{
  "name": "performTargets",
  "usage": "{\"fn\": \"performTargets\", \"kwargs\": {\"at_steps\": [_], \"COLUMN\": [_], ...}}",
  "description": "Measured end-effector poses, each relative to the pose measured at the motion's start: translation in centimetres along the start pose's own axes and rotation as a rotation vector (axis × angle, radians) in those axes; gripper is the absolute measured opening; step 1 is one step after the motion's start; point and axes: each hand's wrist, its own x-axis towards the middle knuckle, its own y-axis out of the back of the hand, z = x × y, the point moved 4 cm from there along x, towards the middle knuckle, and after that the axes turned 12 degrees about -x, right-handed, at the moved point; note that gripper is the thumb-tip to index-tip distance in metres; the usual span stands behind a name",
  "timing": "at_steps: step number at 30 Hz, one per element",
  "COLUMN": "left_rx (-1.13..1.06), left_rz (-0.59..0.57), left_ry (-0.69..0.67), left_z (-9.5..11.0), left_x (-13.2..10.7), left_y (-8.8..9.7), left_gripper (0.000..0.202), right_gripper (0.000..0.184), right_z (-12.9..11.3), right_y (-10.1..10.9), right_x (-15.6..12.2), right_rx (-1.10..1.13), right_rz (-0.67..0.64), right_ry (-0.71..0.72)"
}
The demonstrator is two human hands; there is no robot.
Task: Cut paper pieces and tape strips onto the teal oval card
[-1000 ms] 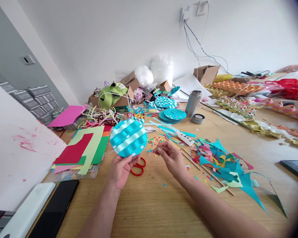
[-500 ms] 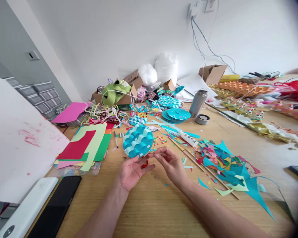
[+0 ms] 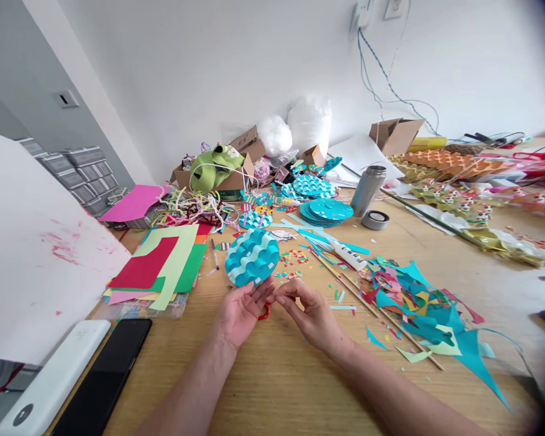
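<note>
My left hand [image 3: 241, 310] is palm up, and its fingertips grip the lower edge of a round woven paper disc [image 3: 252, 257] in blue and pale blue. The disc leans back just above the wooden table [image 3: 277, 375]. My right hand [image 3: 307, 310] is close beside the left one. Its thumb and fingers are pinched together right at the left fingertips, on something too small to name. Red scissors [image 3: 264, 312] lie under both hands, and only a bit of one handle shows.
A black phone [image 3: 103, 383] and a white power bank [image 3: 49, 383] lie front left beside a large white sheet [image 3: 31, 266]. Stacked coloured paper [image 3: 163, 266] is left of the disc. Wooden sticks [image 3: 375, 309], paper scraps [image 3: 418, 303], a white tube [image 3: 349, 256], blue discs [image 3: 324, 212], a flask [image 3: 367, 190] and tape [image 3: 375, 219] lie to the right.
The disc came down from upright facing me to a lower, leaning-back pose. My right hand moved in until its pinched fingers met the left fingertips.
</note>
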Motion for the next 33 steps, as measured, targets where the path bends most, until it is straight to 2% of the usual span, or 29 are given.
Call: {"fn": "performTargets", "kwargs": {"at_steps": [4, 8, 13, 17, 22, 27, 33], "left_rx": [0.049, 0.083, 0.123, 0.152, 0.192, 0.235, 0.207], "left_rz": [-0.055, -0.101, -0.117, -0.086, -0.034, -0.05, 0.023], "left_ry": [-0.112, -0.142, -0.126, -0.155, -0.197, -0.235, -0.361], "left_z": [0.4, -0.1, -1.1, -1.3, -1.1, -0.6, 0.9], "left_x": [-0.2, -0.6, -0.9, -0.9, -0.9, -0.7, -0.5], "left_y": [-0.5, -1.1, -1.6, -1.8, -1.6, -1.5, -0.9], "left_gripper": [0.036, 0.031, 0.019, 0.021, 0.022, 0.021, 0.012], "right_gripper": [0.016, 0.018, 0.016, 0.014, 0.012, 0.014, 0.015], "right_z": [0.2, 0.6, 1.1, 1.3, 1.6, 1.9, 1.4], "right_y": [-0.3, -0.5, -0.8, -0.8, -1.3, -1.5, -1.0], "right_x": [0.1, 0.0, -0.2, -0.2, -0.3, -0.2, 0.1], "right_rx": [0.041, 0.023, -0.181, -0.354, -0.488, -0.481, -0.365], "right_rz": [-0.035, -0.008, 0.013, 0.021, -0.063, -0.107, -0.081], "right_ry": [-0.028, -0.058, -0.035, 0.012, 0.009, 0.001, -0.012]}}
